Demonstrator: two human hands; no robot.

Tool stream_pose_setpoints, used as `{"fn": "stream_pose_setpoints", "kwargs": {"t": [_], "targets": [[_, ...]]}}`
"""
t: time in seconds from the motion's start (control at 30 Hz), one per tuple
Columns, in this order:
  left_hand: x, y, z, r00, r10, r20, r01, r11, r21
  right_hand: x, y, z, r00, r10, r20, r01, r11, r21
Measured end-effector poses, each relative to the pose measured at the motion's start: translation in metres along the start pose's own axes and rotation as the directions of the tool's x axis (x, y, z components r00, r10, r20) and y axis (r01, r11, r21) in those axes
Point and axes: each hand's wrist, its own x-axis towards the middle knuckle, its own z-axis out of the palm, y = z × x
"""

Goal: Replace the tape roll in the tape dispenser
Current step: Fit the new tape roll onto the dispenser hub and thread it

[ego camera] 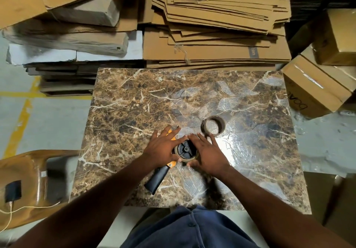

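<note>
An orange tape dispenser (171, 164) with a black handle lies flat on the brown marble table (134, 112). A clear tape roll (190, 158) sits around its black hub. My left hand (162, 147) presses on the dispenser's left side, fingers spread over the orange frame. My right hand (207, 154) wraps the roll from the right, with fingertips at its top edge and thumb below it. An empty brown cardboard core (212, 125) stands on the table just beyond my right hand.
Flattened cardboard stacks (212, 26) and grey wrapped bundles lie past the far table edge. Sealed cartons (312, 87) are piled at the right. A brown chair (28, 180) with a phone on a cable stands at the left.
</note>
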Motion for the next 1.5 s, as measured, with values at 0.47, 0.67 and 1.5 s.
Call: {"fn": "stream_pose_setpoints", "kwargs": {"t": [0.47,0.67,1.5], "targets": [[-0.053,0.002,0.033,0.888,-0.211,-0.409,0.073,0.942,-0.327,-0.044,-0.013,0.009,0.990,0.127,-0.061,-0.136,0.974,-0.182],[-0.050,0.025,0.049,0.919,-0.241,-0.311,0.178,0.959,-0.219,-0.033,-0.018,0.000,0.985,0.104,-0.138,-0.119,0.987,-0.111],[-0.047,0.059,0.052,0.912,-0.330,-0.244,0.300,0.941,-0.154,-0.045,-0.032,-0.018,0.961,0.237,-0.144,-0.217,0.966,0.143]]}}
